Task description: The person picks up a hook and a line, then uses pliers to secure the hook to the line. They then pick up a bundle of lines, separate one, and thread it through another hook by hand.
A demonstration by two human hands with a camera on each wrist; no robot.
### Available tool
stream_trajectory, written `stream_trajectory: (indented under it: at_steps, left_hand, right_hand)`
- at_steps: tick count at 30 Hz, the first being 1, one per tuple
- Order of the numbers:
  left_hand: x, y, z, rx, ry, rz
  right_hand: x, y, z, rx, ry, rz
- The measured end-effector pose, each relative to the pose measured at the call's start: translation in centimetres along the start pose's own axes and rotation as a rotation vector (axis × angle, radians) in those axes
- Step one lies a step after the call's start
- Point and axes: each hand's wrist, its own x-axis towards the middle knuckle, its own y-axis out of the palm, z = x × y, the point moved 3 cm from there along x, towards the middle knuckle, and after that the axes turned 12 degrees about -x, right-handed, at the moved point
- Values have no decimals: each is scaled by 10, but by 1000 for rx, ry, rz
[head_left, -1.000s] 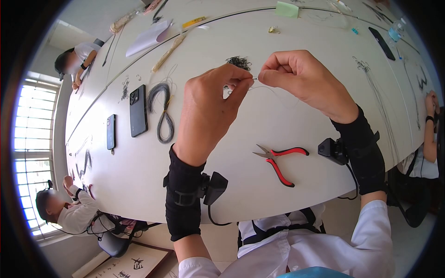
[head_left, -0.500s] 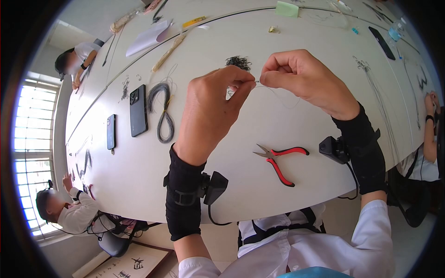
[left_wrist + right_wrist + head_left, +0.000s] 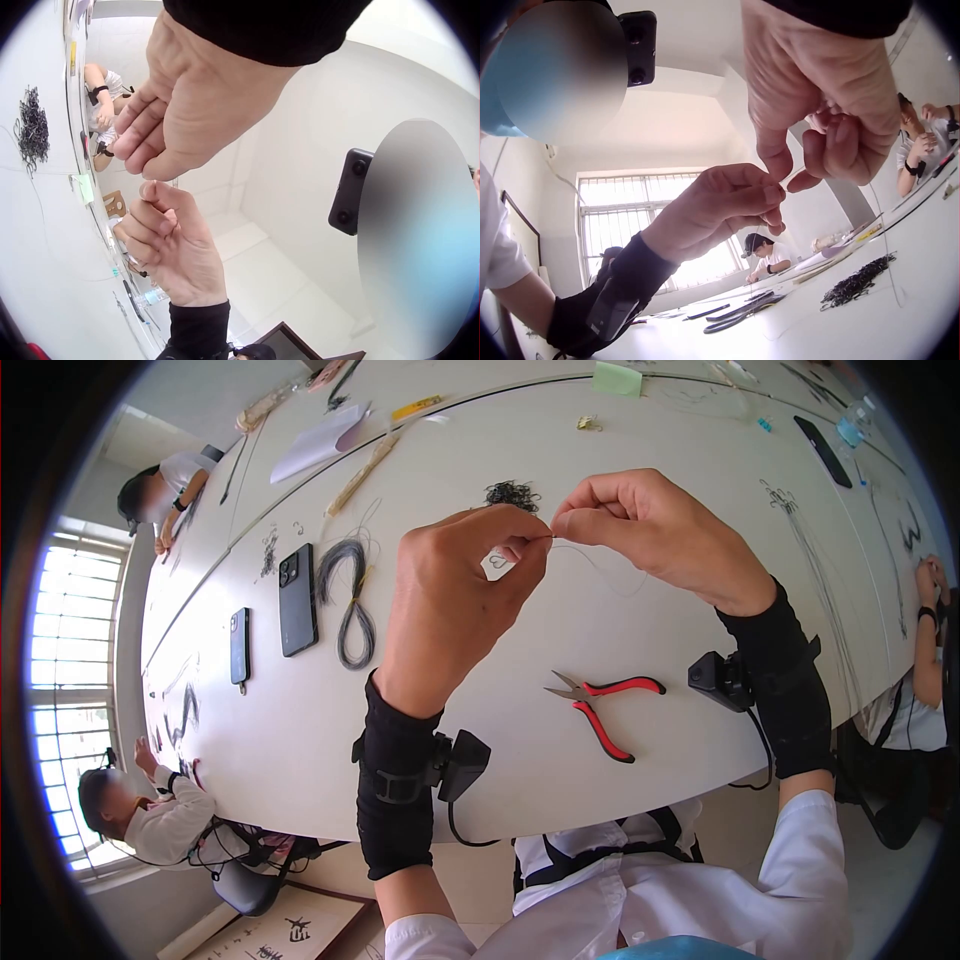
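Note:
In the head view my left hand [image 3: 440,590] and right hand [image 3: 655,545] meet fingertip to fingertip above the table. Each pinches between thumb and index finger, with a thin line [image 3: 607,558] curving out below the right hand. Whatever small piece sits at the fingertips is mostly hidden; I cannot tell what it is. Just beyond the left fingers lies a pile of black fish hooks [image 3: 512,494], also visible in the right wrist view as a dark heap [image 3: 857,283]. Nearer me, pliers with red handles [image 3: 603,735] lie spread on the table.
Left of my hands are a coil of dark line [image 3: 357,630] and two phones, one larger [image 3: 297,600], one smaller [image 3: 240,645]. To the right, long strands [image 3: 815,565] run across the table [image 3: 500,760]. Other people sit at its left and right sides.
The gap between my fingertips has narrowed until they meet, and the small dark piece seen between them is now covered. The right hand has shifted slightly left; the loose line has swung.

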Motion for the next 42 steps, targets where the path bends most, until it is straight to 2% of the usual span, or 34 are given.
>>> stream_trajectory:
  at_steps: [7,10,13,16,31,34,42]
  left_hand:
    - [0,2,2,-11,97,-32]
    - [1,0,-2,19,-6,12]
    - [1,-2,-5,0,-34,34]
    - [2,-6,-3,-10,51,13]
    - [0,2,1,-68,-8,-13]
    - [1,0,2,-114,-47,-21]
    - [1,-1,-2,-237,-105,-6]
  right_hand:
    - [-5,-3,10,67,39,16]
    - [-6,-2,11,113,28,11]
    - [-2,1,3,108,0,2]
    - [-3,1,3,128,7,-13]
    - [-6,-5,10,66,23,-4]
    - [-8,-12,5,-27,-92,-90]
    - [-4,-12,6,94,-87,-118]
